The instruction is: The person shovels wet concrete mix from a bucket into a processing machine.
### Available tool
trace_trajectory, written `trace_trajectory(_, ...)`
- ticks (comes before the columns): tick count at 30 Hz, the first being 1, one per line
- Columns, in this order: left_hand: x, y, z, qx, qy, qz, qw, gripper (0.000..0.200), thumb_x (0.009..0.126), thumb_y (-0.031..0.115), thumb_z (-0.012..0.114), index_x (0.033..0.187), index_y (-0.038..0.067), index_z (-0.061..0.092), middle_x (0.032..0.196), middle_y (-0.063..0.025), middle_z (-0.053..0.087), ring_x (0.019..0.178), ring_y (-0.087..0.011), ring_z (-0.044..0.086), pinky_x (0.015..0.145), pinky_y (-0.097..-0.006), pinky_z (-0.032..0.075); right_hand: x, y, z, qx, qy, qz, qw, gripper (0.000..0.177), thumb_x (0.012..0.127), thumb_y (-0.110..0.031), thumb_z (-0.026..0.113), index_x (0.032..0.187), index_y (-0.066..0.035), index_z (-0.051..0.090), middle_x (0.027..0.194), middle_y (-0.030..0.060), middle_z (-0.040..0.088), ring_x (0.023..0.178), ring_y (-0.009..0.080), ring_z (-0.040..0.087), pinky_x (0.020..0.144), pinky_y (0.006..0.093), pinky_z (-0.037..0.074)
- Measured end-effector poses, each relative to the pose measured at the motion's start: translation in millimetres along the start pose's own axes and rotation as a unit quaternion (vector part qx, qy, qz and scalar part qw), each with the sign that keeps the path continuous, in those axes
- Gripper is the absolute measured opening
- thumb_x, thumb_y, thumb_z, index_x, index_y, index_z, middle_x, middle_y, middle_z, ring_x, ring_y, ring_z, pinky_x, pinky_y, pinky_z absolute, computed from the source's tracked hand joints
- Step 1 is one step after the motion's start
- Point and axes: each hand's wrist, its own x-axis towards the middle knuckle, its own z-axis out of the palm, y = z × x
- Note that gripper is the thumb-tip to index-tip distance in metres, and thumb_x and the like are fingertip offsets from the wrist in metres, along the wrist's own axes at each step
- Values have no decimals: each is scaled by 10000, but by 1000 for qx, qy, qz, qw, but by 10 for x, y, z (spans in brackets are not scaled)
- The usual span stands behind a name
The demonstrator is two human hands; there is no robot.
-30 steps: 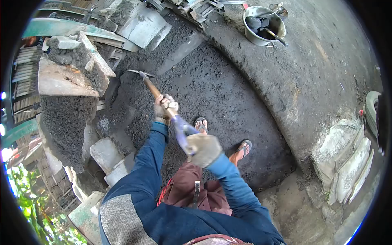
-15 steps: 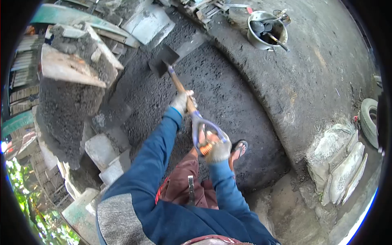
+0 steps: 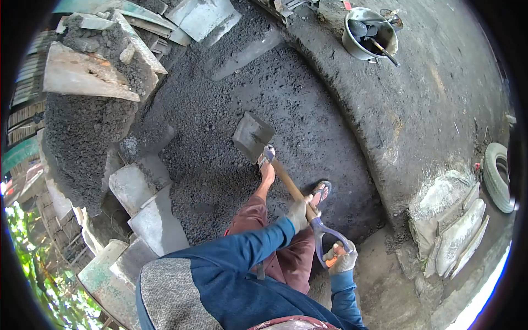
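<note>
The left hand [image 3: 298, 213], in a pale grey work glove, is wrapped round the lower end of a long shovel with a brown wooden shaft, purple D-shaped handle and square grey metal blade [image 3: 287, 179]; the right hand [image 3: 342, 259], in a grey glove with an orange patch, is curled over the handle's crossbar. Set apart like this, the hands probably share the work, the left bearing weight and the right steering. The shovel slants across the front of the body, its blade just beside the sandalled left foot [image 3: 266, 164], over dark loose gravel [image 3: 201, 143]; whether the blade touches the ground is unclear. The feet stand apart, likely for balance. To the left, broken pale concrete slabs [image 3: 158, 224] edge the gravel closely. To the right, a low dark earthen ledge [image 3: 356, 129] curves along the pit, bounding a sideways swing. Ahead lies the widest open gravel. Beyond the ledge, well apart, sit a silvery metal pot holding tools [image 3: 357, 51] and a black rubber tyre [image 3: 489, 175].
</note>
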Motion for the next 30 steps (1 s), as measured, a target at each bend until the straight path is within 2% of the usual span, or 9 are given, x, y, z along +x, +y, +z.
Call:
trace_trajectory(2, -23, 62, -130, 85, 41, 22, 995, 141, 941, 201, 601, 878, 95, 531, 700, -49, 551, 563, -223, 547, 556, -385, 495, 78, 156, 217, 33, -4, 40, 999, 167, 745, -18, 646, 891, -3, 564, 653, 96, 577, 480, 203, 567, 457, 334, 516)
trace_trajectory(3, 132, 543, -359, 171, 10, 53, 984, 141, 928, 179, 588, 819, 107, 535, 678, -49, 551, 561, -212, 551, 546, -377, 486, 391, 585, 238, -192, -65, -69, 977, 251, 764, -15, 656, 1008, 4, 601, 732, 72, 604, 560, 195, 595, 519, 303, 530)
trace_trajectory(5, 439, 1504, -815, 334, -33, 130, 933, 202, 902, 136, 563, 701, 129, 543, 634, -48, 551, 559, -190, 560, 526, -361, 468, 718, 721, 1263, 108, -116, 63, 985, 311, 840, -20, 676, 1140, 3, 598, 927, 76, 662, 718, 163, 653, 614, 299, 542)
trace_trajectory(9, 871, 3769, -885, 162, 104, 200, 961, 72, 920, 136, 584, 902, 82, 540, 715, -76, 573, 607, -252, 594, 601, -420, 538, 2185, 1232, 2946, -25, -119, -58, 991, 253, 833, 7, 705, 1071, 10, 620, 894, 70, 674, 760, 177, 661, 672, 301, 540)
trace_trajectory(12, 1379, 3255, -1046, 147, 37, 176, 973, 122, 947, 196, 591, 922, 84, 551, 781, -90, 600, 706, -250, 611, 706, -432, 551, 3137, 1569, 2656, -33, -99, 142, 984, 182, 792, -38, 765, 927, 18, 658, 800, 72, 675, 693, 178, 641, 616, 309, 522)
trace_trajectory(14, 1322, 2939, -1030, 459, 81, 274, 841, 388, 991, 484, 489, 948, 107, 570, 892, -39, 627, 806, -226, 627, 794, -387, 550, 3263, 2032, 2507, -42, -156, 58, 985, 269, 754, -19, 757, 999, 12, 651, 872, 105, 675, 725, 206, 659, 611, 371, 545)
trace_trajectory(16, 1359, 2742, -1112, 168, 65, 187, 966, 442, 984, 535, 462, 933, 108, 564, 896, -44, 623, 758, -223, 615, 760, -380, 539, 2553, 1610, 2336, -47, -153, 25, 987, 346, 737, -34, 777, 1056, -5, 647, 909, 89, 671, 769, 211, 649, 651, 377, 548)
trace_trajectory(24, 1545, 2667, -1187, 25, 55, 200, 978, 265, 938, 341, 632, 935, 100, 521, 767, -81, 588, 662, -247, 599, 636, -415, 543, 1437, 1135, 1226, 80, -139, 22, 987, 248, 814, -69, 710, 1036, -20, 610, 811, 33, 607, 734, 154, 631, 647, 298, 538)
trace_trajectory(30, 2113, 1782, -1172, -3, 9, 223, 975, 238, 953, 197, 582, 1184, 195, 528, 929, -19, 595, 639, -209, 570, 682, -446, 508, 1313, 953, 496, -55, 161, -3, 985, 190, 814, 32, 633, 996, 0, 588, 708, 77, 609, 525, 192, 593, 456, 341, 513)
